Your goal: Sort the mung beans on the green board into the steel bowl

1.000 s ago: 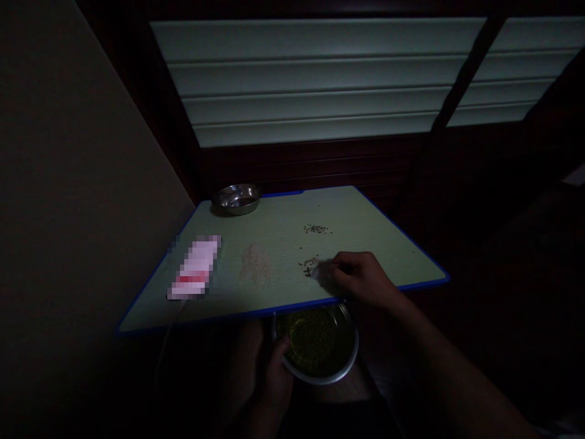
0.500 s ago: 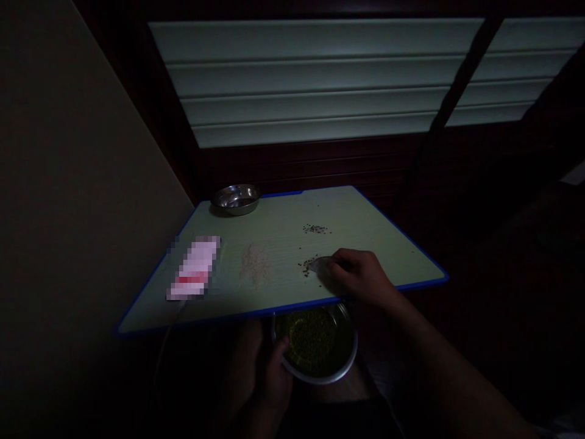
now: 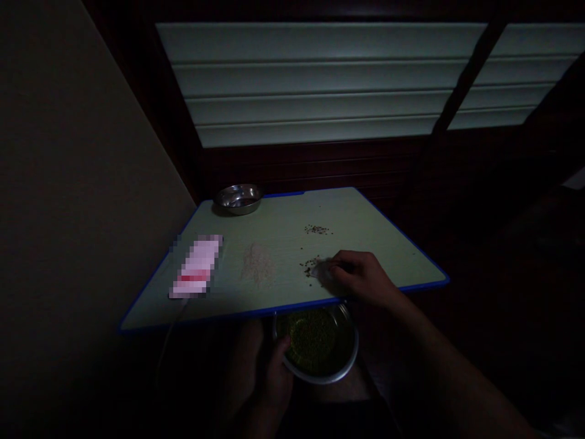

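My left hand (image 3: pixel 276 372) grips the left rim of a metal bowl (image 3: pixel 336 377), its thumb over the edge. Small green beans (image 3: pixel 312 336), like mung beans, lie inside the bowl, which sits below the table's front edge over my lap. My right hand (image 3: pixel 363 275) is closed on a pale, shiny tool that looks like a spoon (image 3: pixel 321 269); its handle is hidden in my fingers. The spoon's tip touches the tabletop beside a few scattered dark beans (image 3: pixel 308 266). Farther back lies another small cluster of dark beans (image 3: pixel 317 230).
The pale folding table (image 3: pixel 283 219) has a blue rim. A pile of whitish grains (image 3: pixel 258 264) lies left of the beans. A lit phone (image 3: pixel 196 268), blurred, with a cable (image 3: pixel 170 332), is at the left. A second metal bowl (image 3: pixel 238 200) stands at the back left corner.
The spoon tip has shifted slightly among the near beans, and a few of them lie differently. My left hand and the bowl stay nearly in place; the view has tilted a little.
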